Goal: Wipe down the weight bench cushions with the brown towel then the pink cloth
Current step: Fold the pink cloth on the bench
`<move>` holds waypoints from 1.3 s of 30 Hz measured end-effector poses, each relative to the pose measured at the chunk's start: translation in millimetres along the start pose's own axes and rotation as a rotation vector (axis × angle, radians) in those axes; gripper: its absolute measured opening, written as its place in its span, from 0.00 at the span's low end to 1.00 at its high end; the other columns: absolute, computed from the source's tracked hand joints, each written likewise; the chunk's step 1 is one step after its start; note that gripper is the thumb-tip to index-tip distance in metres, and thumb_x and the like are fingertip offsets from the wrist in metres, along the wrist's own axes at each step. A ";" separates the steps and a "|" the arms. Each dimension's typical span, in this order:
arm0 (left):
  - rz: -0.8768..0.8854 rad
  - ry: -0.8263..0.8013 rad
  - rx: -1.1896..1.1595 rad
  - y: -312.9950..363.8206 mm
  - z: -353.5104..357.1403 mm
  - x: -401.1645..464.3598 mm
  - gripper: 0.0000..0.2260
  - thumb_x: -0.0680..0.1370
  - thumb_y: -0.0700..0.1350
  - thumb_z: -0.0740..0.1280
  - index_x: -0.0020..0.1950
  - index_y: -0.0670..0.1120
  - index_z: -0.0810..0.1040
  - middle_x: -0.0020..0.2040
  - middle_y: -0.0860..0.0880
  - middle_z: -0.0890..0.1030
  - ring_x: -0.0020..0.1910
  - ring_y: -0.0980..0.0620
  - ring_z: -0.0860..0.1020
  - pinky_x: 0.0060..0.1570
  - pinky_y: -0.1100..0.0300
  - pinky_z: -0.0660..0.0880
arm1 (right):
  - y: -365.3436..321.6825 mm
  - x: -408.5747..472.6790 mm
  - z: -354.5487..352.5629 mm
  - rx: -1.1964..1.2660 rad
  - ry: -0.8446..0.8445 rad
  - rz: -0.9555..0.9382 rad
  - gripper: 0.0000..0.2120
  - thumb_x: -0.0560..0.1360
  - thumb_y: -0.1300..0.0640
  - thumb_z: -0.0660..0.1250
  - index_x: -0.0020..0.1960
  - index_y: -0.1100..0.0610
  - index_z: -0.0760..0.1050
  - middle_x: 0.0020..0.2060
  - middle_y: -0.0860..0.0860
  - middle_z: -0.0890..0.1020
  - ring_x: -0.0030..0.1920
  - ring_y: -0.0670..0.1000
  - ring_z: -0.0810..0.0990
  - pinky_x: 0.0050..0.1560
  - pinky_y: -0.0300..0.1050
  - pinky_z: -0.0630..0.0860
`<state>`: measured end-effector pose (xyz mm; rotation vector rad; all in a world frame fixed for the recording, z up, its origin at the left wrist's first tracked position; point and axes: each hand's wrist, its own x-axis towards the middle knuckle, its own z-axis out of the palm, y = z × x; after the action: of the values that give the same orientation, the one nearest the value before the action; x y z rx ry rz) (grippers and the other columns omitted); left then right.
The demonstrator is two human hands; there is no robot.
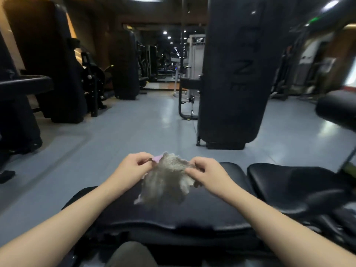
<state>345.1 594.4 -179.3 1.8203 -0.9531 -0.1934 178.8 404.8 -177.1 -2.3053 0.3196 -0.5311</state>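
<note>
A fuzzy brown towel hangs between both hands above the black bench cushion. My left hand pinches its left top edge, and a small corner of pink cloth shows by those fingers. On the towel's right top edge my right hand pinches the fabric. The towel's lower end droops onto the cushion, with a bit of pale pink peeking out beneath it. A second black cushion lies to the right.
A tall black punching bag stands ahead on the right on the grey floor. Dark gym machines line the left side. A black padded roller juts in at far right. My knee shows at the bottom.
</note>
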 end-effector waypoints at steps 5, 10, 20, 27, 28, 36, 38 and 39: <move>0.092 -0.101 -0.063 68.0 61.1 20.2 0.14 0.71 0.64 0.68 0.38 0.54 0.84 0.29 0.52 0.72 0.32 0.53 0.65 0.33 0.60 0.61 | 6.2 -40.3 -89.9 -0.129 0.140 0.035 0.11 0.77 0.57 0.70 0.37 0.49 0.74 0.30 0.50 0.79 0.30 0.48 0.78 0.39 0.46 0.75; 0.146 -0.252 -0.139 137.4 127.3 41.1 0.11 0.80 0.49 0.70 0.40 0.46 0.83 0.29 0.49 0.69 0.26 0.50 0.64 0.29 0.61 0.62 | 15.2 -86.2 -178.6 -0.282 0.274 0.122 0.10 0.77 0.56 0.70 0.38 0.48 0.75 0.30 0.41 0.77 0.35 0.41 0.74 0.38 0.33 0.68; 0.198 -0.467 -0.414 278.6 256.6 62.9 0.15 0.76 0.60 0.68 0.51 0.51 0.84 0.39 0.49 0.80 0.30 0.51 0.82 0.23 0.63 0.68 | 28.0 -161.6 -333.2 -0.511 0.426 0.302 0.04 0.79 0.54 0.68 0.47 0.51 0.81 0.42 0.45 0.83 0.45 0.44 0.80 0.48 0.46 0.78; 0.260 -0.583 -0.464 363.7 352.0 96.6 0.14 0.79 0.58 0.67 0.53 0.48 0.83 0.45 0.47 0.82 0.42 0.44 0.87 0.25 0.61 0.71 | 40.9 -196.4 -440.2 -0.564 0.547 0.352 0.05 0.80 0.55 0.68 0.54 0.49 0.81 0.47 0.42 0.82 0.49 0.40 0.78 0.46 0.35 0.73; 0.263 -0.594 -0.469 374.9 367.3 103.0 0.14 0.80 0.56 0.67 0.53 0.47 0.83 0.45 0.47 0.83 0.42 0.45 0.87 0.25 0.61 0.72 | 44.1 -200.1 -453.7 -0.572 0.565 0.364 0.05 0.80 0.55 0.68 0.54 0.49 0.81 0.48 0.41 0.81 0.50 0.40 0.78 0.45 0.34 0.72; 0.265 -0.638 -0.484 441.2 487.8 143.3 0.20 0.79 0.54 0.70 0.54 0.35 0.79 0.44 0.37 0.84 0.41 0.43 0.86 0.27 0.60 0.75 | 101.5 -219.9 -533.4 -0.606 0.723 0.522 0.03 0.80 0.57 0.67 0.51 0.49 0.77 0.42 0.51 0.83 0.35 0.49 0.81 0.27 0.32 0.70; 0.271 -0.635 -0.474 452.9 515.2 150.2 0.20 0.79 0.54 0.70 0.51 0.35 0.79 0.46 0.36 0.84 0.42 0.43 0.86 0.30 0.58 0.77 | 120.2 -221.3 -547.8 -0.617 0.739 0.555 0.04 0.79 0.57 0.67 0.50 0.48 0.77 0.43 0.53 0.83 0.37 0.51 0.83 0.30 0.35 0.74; 0.274 -0.628 -0.471 457.6 527.4 152.4 0.19 0.79 0.54 0.70 0.48 0.36 0.80 0.43 0.37 0.83 0.41 0.44 0.86 0.33 0.57 0.79 | 129.8 -222.0 -554.3 -0.624 0.743 0.568 0.04 0.79 0.57 0.66 0.51 0.49 0.77 0.44 0.52 0.83 0.39 0.50 0.83 0.33 0.38 0.78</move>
<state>-68.0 41.4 6.1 1.1870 -1.4342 -0.7791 -283.2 59.6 24.7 -2.3101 1.6300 -1.0763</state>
